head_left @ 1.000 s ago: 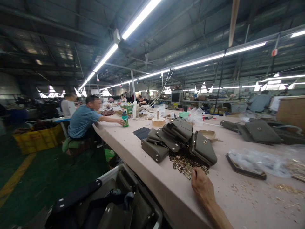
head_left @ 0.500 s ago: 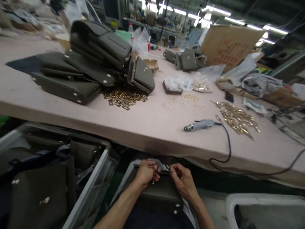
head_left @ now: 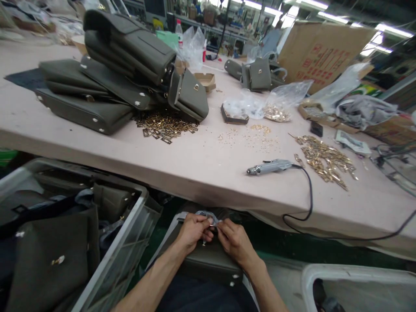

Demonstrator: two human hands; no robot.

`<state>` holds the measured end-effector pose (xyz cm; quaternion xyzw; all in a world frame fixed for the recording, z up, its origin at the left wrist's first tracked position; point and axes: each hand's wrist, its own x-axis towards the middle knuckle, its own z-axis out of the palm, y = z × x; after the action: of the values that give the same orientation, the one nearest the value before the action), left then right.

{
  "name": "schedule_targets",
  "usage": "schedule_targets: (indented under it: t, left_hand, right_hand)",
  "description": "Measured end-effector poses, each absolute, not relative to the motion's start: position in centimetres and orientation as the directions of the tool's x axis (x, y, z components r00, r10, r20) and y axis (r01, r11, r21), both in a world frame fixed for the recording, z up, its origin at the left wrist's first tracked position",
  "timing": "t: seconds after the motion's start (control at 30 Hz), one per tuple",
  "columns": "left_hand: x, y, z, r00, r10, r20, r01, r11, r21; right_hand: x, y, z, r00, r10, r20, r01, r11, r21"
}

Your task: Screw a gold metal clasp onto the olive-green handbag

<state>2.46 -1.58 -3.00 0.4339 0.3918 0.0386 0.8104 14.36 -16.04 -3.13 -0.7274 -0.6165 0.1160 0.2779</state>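
left fingers: thumb and forefinger of the left hand pinched shut on a grey strip at the top edge of a bag.
right fingers: right hand pinched on the same strip, tips touching the left ones. A small metal bit may sit between them; too small to tell.
bag: dark olive, lying flat on the lap, below and just in front of the bench edge. Studs show on its near edge.
crate: left of the lap, crate holds more olive bags, jumbled.
bin: white bin to the right, mostly out of view.
tool: corded driver lies on the bench near the edge, no hand on it. Its cord loops over the edge.
hardware: two heaps of gold fittings, one against the bag stack, one beside the driver. Loose small bits scattered between.
stack: pile of olive bags at the bench's left, leaning on each other.
far end: plastic bags, cardboard box, a few more bags.
progress: my read is mid-run. One bag in hand, work at its top edge only. Both fitting heaps are large, so plenty is left. Can't tell which bags, stack or crate, are finished.
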Motion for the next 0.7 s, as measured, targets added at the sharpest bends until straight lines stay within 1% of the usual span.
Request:
schedule_targets:
  t: [0.1, 0.17, 0.27, 0.33, 0.4, 0.43, 0.5, 0.57, 0.63, 0.7]
  left_hand:
    - [2.3, -1.6, -3.1, 0.702, 0.412, -0.581, 0.285, 0.586, 0.759]
    - [2.2, -1.6, -3.3, 0.702, 0.419, -0.576, 0.282, 0.58, 0.764]
    - [2.3, -1.7, -3.4, 0.701, 0.427, -0.571, 0.29, 0.561, 0.775]
    - [2.3, -1.7, -3.3, 0.701, 0.432, -0.568, 0.303, 0.54, 0.785]
    - [2.4, -1.8, -3.3, 0.699, 0.436, -0.567, 0.311, 0.53, 0.789]
    - [2.4, -1.8, -3.3, 0.695, 0.439, -0.569, 0.312, 0.529, 0.789]
    - [2.4, -1.9, -3.3, 0.689, 0.445, -0.572, 0.314, 0.528, 0.789]
    - [2.4, -1.9, -3.5, 0.69, 0.445, -0.572, 0.318, 0.524, 0.79]
    - [2.4, -2.0, -3.6, 0.692, 0.442, -0.571, 0.321, 0.52, 0.792]
    - [2.5, -2.0, -3.8, 0.687, 0.45, -0.571, 0.323, 0.515, 0.794]
  right_hand:
    - [14.2, -16.0, -2.5, 0.246, 0.948, 0.2, 0.76, -0.06, -0.648]
    - [13.9, -15.8, -1.9, 0.333, 0.927, 0.171, 0.671, -0.106, -0.734]
    - [13.2, -15.1, -1.4, 0.515, 0.857, 0.025, 0.483, -0.266, -0.834]
    - [12.9, -14.7, -1.7, 0.605, 0.792, -0.083, 0.341, -0.352, -0.872]
    - [12.9, -14.3, -2.1, 0.642, 0.751, -0.154, 0.24, -0.387, -0.89]
    - [13.1, -14.3, -2.0, 0.655, 0.738, -0.165, 0.216, -0.392, -0.894]
    - [13.6, -14.3, -0.8, 0.704, 0.699, -0.129, 0.212, -0.38, -0.9]
    - [14.1, -14.7, 2.3, 0.772, 0.635, -0.031, 0.225, -0.319, -0.921]
    - [14.5, -15.3, 7.0, 0.823, 0.556, 0.117, 0.261, -0.186, -0.947]
    - [14.6, -16.0, 12.4, 0.843, 0.44, 0.31, 0.356, -0.025, -0.934]
